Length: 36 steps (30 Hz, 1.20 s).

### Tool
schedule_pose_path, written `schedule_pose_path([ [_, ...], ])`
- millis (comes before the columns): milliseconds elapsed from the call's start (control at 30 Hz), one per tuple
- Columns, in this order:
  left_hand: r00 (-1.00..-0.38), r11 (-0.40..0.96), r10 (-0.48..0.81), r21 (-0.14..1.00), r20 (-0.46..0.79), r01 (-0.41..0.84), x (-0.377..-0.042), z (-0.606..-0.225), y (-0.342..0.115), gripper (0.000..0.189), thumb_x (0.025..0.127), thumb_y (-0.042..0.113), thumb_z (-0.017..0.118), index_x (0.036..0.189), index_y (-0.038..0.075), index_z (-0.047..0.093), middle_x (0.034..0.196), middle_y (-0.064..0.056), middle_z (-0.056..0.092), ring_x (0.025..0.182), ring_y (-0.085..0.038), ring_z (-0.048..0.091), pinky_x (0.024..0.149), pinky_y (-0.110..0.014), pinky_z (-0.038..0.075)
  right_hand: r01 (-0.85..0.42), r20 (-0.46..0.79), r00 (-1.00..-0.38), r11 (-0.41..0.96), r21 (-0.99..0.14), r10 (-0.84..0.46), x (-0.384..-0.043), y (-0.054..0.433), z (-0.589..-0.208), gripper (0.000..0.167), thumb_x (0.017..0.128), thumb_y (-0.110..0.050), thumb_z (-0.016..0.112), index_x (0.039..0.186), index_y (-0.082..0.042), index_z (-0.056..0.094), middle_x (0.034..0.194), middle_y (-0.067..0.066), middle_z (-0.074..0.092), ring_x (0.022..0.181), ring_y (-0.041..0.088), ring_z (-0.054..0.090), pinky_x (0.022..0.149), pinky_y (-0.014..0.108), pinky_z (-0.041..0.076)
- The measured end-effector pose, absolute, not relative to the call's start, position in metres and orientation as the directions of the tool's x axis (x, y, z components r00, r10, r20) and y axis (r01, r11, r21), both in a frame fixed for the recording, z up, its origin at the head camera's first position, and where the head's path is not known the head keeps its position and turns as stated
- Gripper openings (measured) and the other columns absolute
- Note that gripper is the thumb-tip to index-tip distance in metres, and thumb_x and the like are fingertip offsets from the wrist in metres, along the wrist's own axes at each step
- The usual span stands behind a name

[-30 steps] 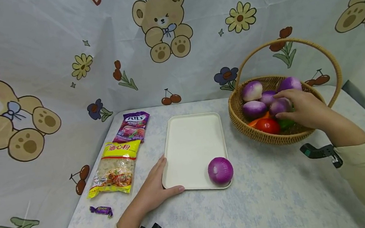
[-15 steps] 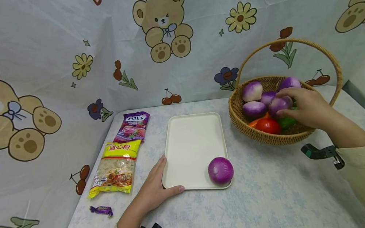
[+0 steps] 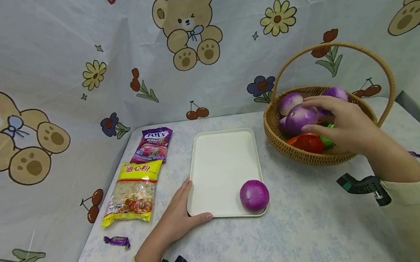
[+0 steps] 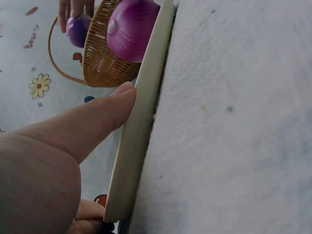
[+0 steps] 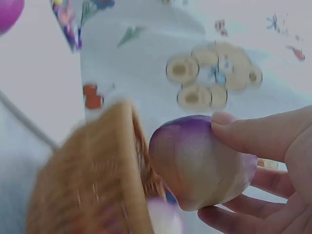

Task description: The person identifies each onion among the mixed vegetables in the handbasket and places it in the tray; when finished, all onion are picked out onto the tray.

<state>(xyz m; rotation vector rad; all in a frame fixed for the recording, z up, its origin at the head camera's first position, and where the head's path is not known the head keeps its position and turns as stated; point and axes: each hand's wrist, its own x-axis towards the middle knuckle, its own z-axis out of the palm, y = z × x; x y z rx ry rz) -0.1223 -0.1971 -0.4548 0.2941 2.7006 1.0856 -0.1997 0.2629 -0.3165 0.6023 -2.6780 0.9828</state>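
Observation:
My right hand (image 3: 346, 124) holds a purple-and-white turnip (image 3: 301, 119) between thumb and fingers, just above the other vegetables in the wicker basket (image 3: 311, 161). In the right wrist view the turnip (image 5: 202, 163) appears beside the basket's rim, its pale end downward. At the near left corner of a white tray (image 3: 222, 163), my left hand (image 3: 176, 218) rests with straight fingers along the left edge and the thumb against the front edge. A purple onion (image 3: 254, 195) sits on the tray's near right corner, also visible in the left wrist view.
Several more turnips (image 3: 290, 102), a red tomato (image 3: 308, 143) and something green (image 3: 326, 141) lie in the basket under its tall handle (image 3: 388, 76). Left of the tray are a purple candy bag (image 3: 152, 145), a yellow pasta bag (image 3: 134, 193) and a wrapped candy (image 3: 117, 241).
My right hand has lifted the turnip from among the others and moved it left and slightly toward the basket's middle. The left hand, tray and onion stay in place.

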Motion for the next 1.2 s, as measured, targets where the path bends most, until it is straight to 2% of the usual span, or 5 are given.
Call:
schedule_pose_path([
  [300, -0.957, 0.713, 0.261, 0.694, -0.124, 0.105, -0.124, -0.456, -0.197, 0.125, 0.081, 0.065, 0.084, 0.17, 0.012, 0.015, 0.175, -0.002, 0.011, 0.158, -0.025, 0.012, 0.122, -0.057, 0.021, -0.696, 0.523, -0.718, 0.508, -0.508, -0.46, -0.189, 0.207, -0.329, 0.061, 0.081, 0.001, 0.091, 0.138, -0.002, 0.066, 0.141, 0.014, 0.063, 0.126, 0.035, 0.061, 0.096, 0.014, 0.046],
  [400, -0.958, 0.711, 0.26, 0.695, -0.122, 0.104, -0.124, -0.456, -0.197, 0.125, 0.081, 0.065, 0.085, 0.17, 0.012, 0.016, 0.174, -0.002, 0.011, 0.158, -0.025, 0.012, 0.122, -0.057, 0.021, -0.729, 0.531, -0.684, 0.462, -0.504, -0.5, -0.188, 0.192, -0.339, 0.06, 0.081, 0.001, 0.091, 0.136, 0.0, 0.067, 0.142, 0.013, 0.063, 0.129, 0.033, 0.06, 0.1, 0.022, 0.048],
  [600, -0.96, 0.722, 0.247, 0.686, -0.132, 0.092, -0.123, -0.455, -0.197, 0.126, 0.08, 0.065, 0.085, 0.17, 0.012, 0.016, 0.175, -0.003, 0.011, 0.158, -0.026, 0.013, 0.122, -0.057, 0.021, -0.669, 0.444, -0.726, 0.389, -0.633, -0.526, -0.182, 0.166, -0.365, 0.058, 0.084, -0.004, 0.09, 0.137, -0.001, 0.066, 0.145, 0.014, 0.059, 0.129, 0.03, 0.059, 0.096, 0.039, 0.055],
  [733, -0.96, 0.72, 0.249, 0.687, -0.132, 0.092, -0.123, -0.455, -0.197, 0.125, 0.08, 0.064, 0.086, 0.17, 0.012, 0.016, 0.175, -0.003, 0.011, 0.158, -0.026, 0.012, 0.122, -0.057, 0.021, -0.611, 0.378, -0.757, 0.371, -0.699, -0.533, -0.18, 0.154, -0.382, 0.057, 0.086, -0.006, 0.089, 0.138, -0.001, 0.065, 0.146, 0.014, 0.058, 0.128, 0.03, 0.06, 0.093, 0.042, 0.056],
  [1200, -0.959, 0.726, 0.255, 0.68, -0.125, 0.104, -0.123, -0.456, -0.197, 0.125, 0.08, 0.066, 0.085, 0.17, 0.012, 0.017, 0.175, -0.003, 0.011, 0.158, -0.025, 0.012, 0.122, -0.057, 0.021, -0.545, 0.319, -0.812, 0.437, -0.716, -0.489, -0.191, 0.148, -0.416, 0.053, 0.088, -0.008, 0.088, 0.136, 0.001, 0.066, 0.144, 0.02, 0.059, 0.125, 0.035, 0.062, 0.092, 0.042, 0.057],
])
